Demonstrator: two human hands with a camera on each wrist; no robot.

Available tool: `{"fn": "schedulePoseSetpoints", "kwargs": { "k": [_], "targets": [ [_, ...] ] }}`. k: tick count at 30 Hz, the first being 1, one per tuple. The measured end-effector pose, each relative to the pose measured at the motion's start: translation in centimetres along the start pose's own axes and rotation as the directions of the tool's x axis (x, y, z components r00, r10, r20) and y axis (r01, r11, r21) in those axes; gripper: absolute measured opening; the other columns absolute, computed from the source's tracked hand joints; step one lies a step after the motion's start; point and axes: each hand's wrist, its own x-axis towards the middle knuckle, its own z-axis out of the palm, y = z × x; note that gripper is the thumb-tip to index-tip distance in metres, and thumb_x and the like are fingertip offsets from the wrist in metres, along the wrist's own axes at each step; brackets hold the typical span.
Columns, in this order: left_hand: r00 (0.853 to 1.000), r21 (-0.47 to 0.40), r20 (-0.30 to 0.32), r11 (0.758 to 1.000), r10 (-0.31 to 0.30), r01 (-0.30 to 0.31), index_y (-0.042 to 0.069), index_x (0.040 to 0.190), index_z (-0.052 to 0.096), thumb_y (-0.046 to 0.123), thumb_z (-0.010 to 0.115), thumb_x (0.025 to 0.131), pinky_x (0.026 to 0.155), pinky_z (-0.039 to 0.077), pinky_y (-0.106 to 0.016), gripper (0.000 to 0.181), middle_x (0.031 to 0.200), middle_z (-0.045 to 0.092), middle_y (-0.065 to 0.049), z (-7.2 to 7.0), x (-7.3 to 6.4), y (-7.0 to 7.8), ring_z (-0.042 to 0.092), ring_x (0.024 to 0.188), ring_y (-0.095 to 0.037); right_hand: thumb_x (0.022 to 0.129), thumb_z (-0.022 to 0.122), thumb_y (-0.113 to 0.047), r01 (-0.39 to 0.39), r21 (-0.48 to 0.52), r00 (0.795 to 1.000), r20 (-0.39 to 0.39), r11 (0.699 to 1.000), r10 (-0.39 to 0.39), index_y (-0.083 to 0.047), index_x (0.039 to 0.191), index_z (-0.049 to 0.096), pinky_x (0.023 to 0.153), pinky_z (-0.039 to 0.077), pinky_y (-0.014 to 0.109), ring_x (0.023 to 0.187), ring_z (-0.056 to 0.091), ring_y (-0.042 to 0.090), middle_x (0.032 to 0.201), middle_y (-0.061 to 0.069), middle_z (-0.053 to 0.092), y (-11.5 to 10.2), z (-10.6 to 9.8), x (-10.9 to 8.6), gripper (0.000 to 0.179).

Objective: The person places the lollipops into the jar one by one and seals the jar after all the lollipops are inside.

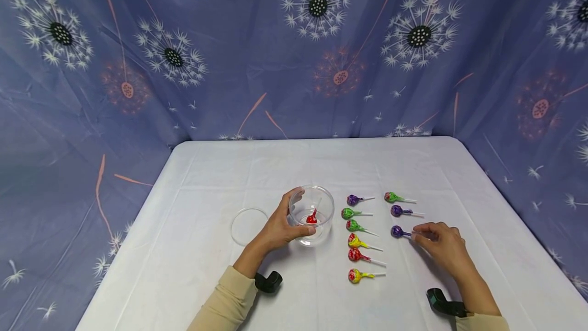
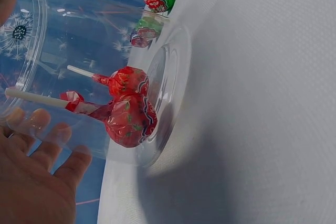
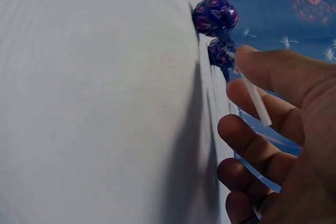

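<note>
My left hand (image 1: 281, 226) grips a clear plastic tub (image 1: 325, 229) around its side, thumb at the front. Inside the tub, the left wrist view shows two red-wrapped lollipops, the nearer one (image 2: 131, 121) larger in sight, sticks pointing towards the tub's mouth. At the right of the table, my right hand (image 1: 443, 246) pinches the stick of a purple lollipop (image 1: 397, 231) between thumb and index finger. The other fingers of that hand are loosely bent. A second purple lollipop (image 1: 397, 211) lies just beyond it, below a green lollipop (image 1: 392, 197).
Between the hands runs a column of lollipops: purple (image 1: 353, 199), green (image 1: 347, 213), yellow (image 1: 354, 240) and red (image 1: 354, 254) among them. A clear round lid or ring (image 1: 233, 223) lies left of the tub. The white-covered table (image 1: 220, 167) meets a blue patterned curtain (image 1: 257, 65).
</note>
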Motion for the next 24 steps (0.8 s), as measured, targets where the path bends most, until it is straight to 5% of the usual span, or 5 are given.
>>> {"fn": "schedulePoseSetpoints", "kwargs": {
  "k": [24],
  "targets": [
    [1.000, 0.000, 0.002, 1.000, 0.006, -0.006, 0.017, 0.148, 0.023, 0.018, 0.079, 0.076, 0.115, 0.023, -0.051, 0.091, 0.152, 0.032, -0.014, 0.02, -0.05, 0.17, 0.029, 0.142, -0.031, 0.086, 0.069, -0.022, -0.013, 0.030, 1.000, -0.012, 0.999, 0.014, -0.010, 0.091, 0.074, 0.064, 0.030, 0.025, 0.085, 0.043, 0.020, 0.088, 0.008, 0.065, 0.88, 0.26, -0.23, 0.015]
  ]
}}
